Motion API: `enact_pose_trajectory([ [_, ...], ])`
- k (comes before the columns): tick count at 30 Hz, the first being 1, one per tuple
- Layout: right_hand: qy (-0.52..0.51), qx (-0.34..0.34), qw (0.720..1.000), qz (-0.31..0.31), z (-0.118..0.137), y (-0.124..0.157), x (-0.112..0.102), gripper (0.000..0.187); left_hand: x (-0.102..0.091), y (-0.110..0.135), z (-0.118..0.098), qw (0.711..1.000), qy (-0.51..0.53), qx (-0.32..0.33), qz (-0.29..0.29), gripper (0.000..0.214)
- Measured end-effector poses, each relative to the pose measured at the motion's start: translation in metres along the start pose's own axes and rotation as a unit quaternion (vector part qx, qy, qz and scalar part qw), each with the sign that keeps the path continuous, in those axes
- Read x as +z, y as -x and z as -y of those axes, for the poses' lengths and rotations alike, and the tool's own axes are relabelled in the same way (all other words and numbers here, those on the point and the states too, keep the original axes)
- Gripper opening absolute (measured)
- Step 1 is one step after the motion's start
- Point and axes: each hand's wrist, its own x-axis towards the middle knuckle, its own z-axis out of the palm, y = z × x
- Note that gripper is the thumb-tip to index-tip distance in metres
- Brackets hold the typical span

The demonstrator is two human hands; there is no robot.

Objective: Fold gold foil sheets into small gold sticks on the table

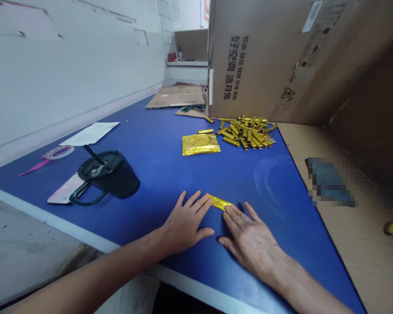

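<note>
A narrow strip of gold foil [220, 203] lies slantwise on the blue tabletop, between my two hands. The fingertips of my left hand [188, 222] touch its left end, with the fingers stretched out and the thumb apart. At the strip's other end rest the fingertips of my right hand [249, 235], its fingers also extended and the thumb spread. Farther back sits a flat gold foil packet [201, 145], with a single small gold roll [205, 131] just behind it. A heap of gold foil rolls [245, 133] lies to the right of the packet.
On the left stands a dark lidded mug [113, 174] with a straw, partly over a pale card [63, 192]. Behind it are a tape roll [59, 151] and a white paper [91, 133]. A big cardboard box [265, 65] rises behind the heap; flat cardboard [177, 96] lies farther back.
</note>
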Motion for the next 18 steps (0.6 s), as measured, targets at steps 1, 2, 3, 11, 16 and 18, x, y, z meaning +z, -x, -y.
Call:
enact_pose_trajectory([
  [1, -0.003, 0.003, 1.0, -0.001, 0.0, 0.0, 0.0, 0.047, 0.0, 0.0, 0.0, 1.0, 0.001, -0.001, 0.0, 0.063],
  [2, -0.006, 0.009, 1.0, -0.004, -0.001, 0.0, 0.0, 0.048, 0.0, -0.001, 0.0, 1.0, 0.002, -0.003, -0.001, 0.063],
  [3, -0.01, 0.015, 1.0, -0.007, -0.002, 0.0, 0.0, 0.049, -0.001, -0.001, -0.002, 1.0, 0.002, -0.005, -0.004, 0.062],
  [11, -0.024, 0.038, 0.999, 0.004, -0.01, -0.004, -0.002, 0.049, -0.008, 0.002, -0.023, 1.0, -0.001, -0.019, -0.018, 0.063],
  [16, 0.006, 0.045, 0.999, -0.016, -0.003, -0.005, 0.008, 0.052, -0.005, 0.003, -0.027, 0.999, -0.017, -0.027, -0.032, 0.061],
  [18, 0.004, 0.027, 0.999, -0.021, -0.002, -0.004, 0.012, 0.05, -0.003, 0.002, -0.027, 0.999, -0.018, -0.025, -0.034, 0.061],
])
